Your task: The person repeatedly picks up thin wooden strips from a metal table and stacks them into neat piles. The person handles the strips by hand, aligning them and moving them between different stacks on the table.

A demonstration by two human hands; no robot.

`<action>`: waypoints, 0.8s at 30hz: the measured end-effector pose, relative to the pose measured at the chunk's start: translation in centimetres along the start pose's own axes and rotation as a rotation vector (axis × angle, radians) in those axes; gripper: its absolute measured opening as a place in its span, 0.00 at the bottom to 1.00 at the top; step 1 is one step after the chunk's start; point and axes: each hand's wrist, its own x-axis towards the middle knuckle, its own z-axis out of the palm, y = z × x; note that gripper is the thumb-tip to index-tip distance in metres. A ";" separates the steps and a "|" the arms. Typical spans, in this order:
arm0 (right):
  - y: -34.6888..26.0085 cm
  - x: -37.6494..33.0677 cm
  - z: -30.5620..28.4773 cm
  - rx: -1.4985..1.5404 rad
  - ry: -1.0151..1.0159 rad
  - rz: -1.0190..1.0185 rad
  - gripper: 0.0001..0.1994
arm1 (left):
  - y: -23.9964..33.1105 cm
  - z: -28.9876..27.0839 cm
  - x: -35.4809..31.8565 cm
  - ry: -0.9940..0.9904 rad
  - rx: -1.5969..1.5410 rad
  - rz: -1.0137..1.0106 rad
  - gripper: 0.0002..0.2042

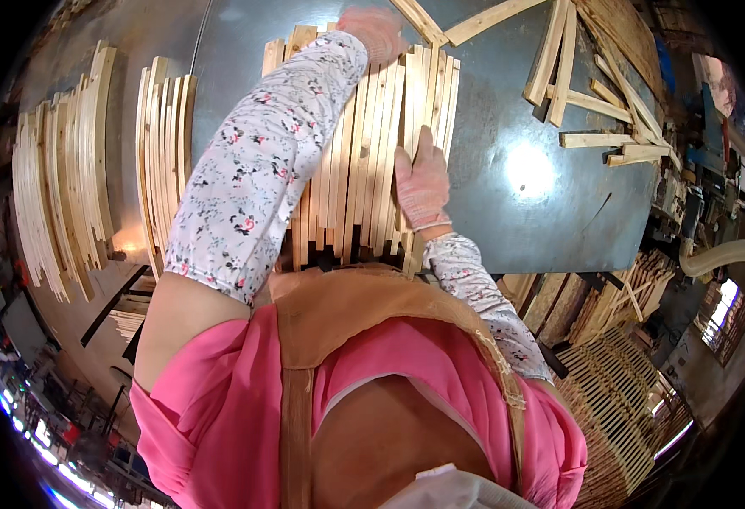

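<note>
You are squaring up a bundle of thin wooden slats (372, 161) on the grey metal table (517, 204). The bundle lies at about 12 o'clock from your chest, long way pointing away from you.

Your left hand (372, 32) in its pink glove rests on the far end of the bundle, up at 12 o'clock. I cannot tell if those fingers are spread or curled.

Your right hand (422, 182) lies flat with fingers together, pressed on the right edge of the slats, at about 1 o'clock.

The slats look mostly lined up, but their near ends are still uneven, so the tidying looks part done. Two neat stacks (165, 153) wait at 10 o'clock. Loose sticks (597, 102) lie scattered at 2 o'clock, not sorted yet.
</note>
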 end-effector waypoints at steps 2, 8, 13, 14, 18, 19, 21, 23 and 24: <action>0.9 -0.5 0.6 0.062 -0.010 -0.037 0.37 | 0.7 -2.4 -0.4 -0.135 -0.005 -0.074 0.23; 0.0 0.9 -3.4 0.109 0.093 -0.455 0.36 | -1.8 -1.2 -4.4 0.279 -0.362 0.291 0.21; -5.6 0.1 -4.7 0.211 -0.245 -0.279 0.49 | 1.6 -13.9 -11.5 0.098 -0.502 0.181 0.27; -7.7 1.6 -6.9 0.073 -0.386 -0.248 0.49 | 0.6 -15.4 -12.5 0.348 -0.269 0.360 0.27; -14.0 5.3 -12.1 -0.006 -0.426 -0.575 0.42 | -2.0 -17.1 -20.1 0.429 0.489 0.662 0.21; -16.9 5.5 -14.2 -0.193 -0.588 -0.535 0.38 | -2.2 -16.3 -22.0 0.236 0.599 0.626 0.18; -17.2 4.9 -13.3 -0.023 -0.235 -0.908 0.32 | -7.1 -11.1 -26.0 0.235 0.438 0.416 0.18; -16.0 5.1 -12.0 0.178 0.030 -0.982 0.29 | -11.5 -4.7 -30.0 0.345 0.258 0.148 0.16; -14.5 5.4 -11.8 0.274 0.113 -0.881 0.29 | -11.8 -2.3 -32.0 0.327 0.121 -0.122 0.16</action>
